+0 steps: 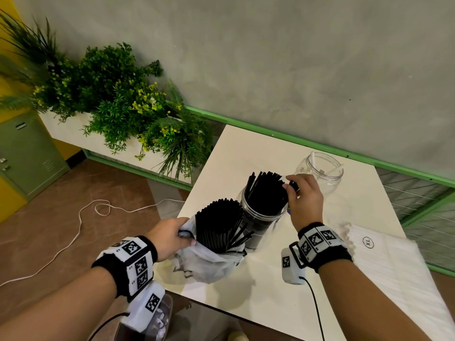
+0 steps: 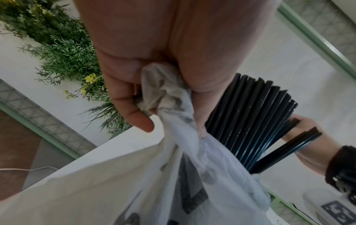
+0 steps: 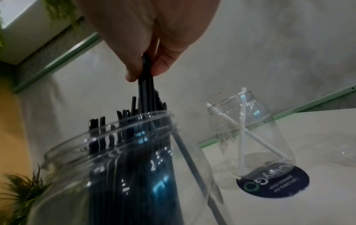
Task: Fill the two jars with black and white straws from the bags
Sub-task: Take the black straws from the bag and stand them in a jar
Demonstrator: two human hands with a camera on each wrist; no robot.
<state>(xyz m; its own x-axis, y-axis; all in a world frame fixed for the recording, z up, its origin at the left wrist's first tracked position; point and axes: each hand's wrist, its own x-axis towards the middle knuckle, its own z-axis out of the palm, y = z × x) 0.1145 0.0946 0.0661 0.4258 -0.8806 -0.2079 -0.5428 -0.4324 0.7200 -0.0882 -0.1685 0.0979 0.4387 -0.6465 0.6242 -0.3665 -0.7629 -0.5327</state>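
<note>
Black straws [image 1: 267, 190] stood packed in the near jar [image 1: 261, 217] at the centre of the head view, on the white table [image 1: 283, 299]. The right hand [image 1: 305, 200] pinched the tops of a few of them between thumb and fingertips [image 3: 133, 76] above the jar's mouth. Just left of that jar, more black straws [image 1: 219, 225] stuck up out of a thin plastic bag [image 1: 202, 264], whose gathered edge the left hand [image 1: 170, 237] gripped with curled fingers [image 2: 134, 115]. The far jar [image 1: 320, 172], toward the upper right, held two white straws [image 3: 241, 137] crossing each other. A bag of white straws [image 1: 394, 267] marked XL lay at the right edge. Green plants [image 1: 110, 99] filled the upper left, and a white cord [image 1: 81, 217] lay on the floor.
</note>
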